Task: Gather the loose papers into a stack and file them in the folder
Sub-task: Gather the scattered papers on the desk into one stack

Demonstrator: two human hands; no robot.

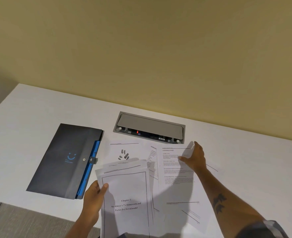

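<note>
Several printed white papers lie spread on the white table [38, 107]. My left hand [93, 198] pinches the left edge of a small bunch of papers [126, 189], lifted off the table, with a bordered "Chapter 3" page on top. My right hand [194, 158] lies flat, fingers spread, on a text page [176, 172] at the right. A sheet with a small logo [123, 152] lies between them, farther back. The dark grey folder [64, 160] with blue inner edges lies closed at the left, its snap tab on the right side.
A grey cable-port hatch [149, 127] is set into the table behind the papers, with a red light inside. A beige wall rises behind the table. The table's front edge runs at lower left, with grey floor [21, 222] below it.
</note>
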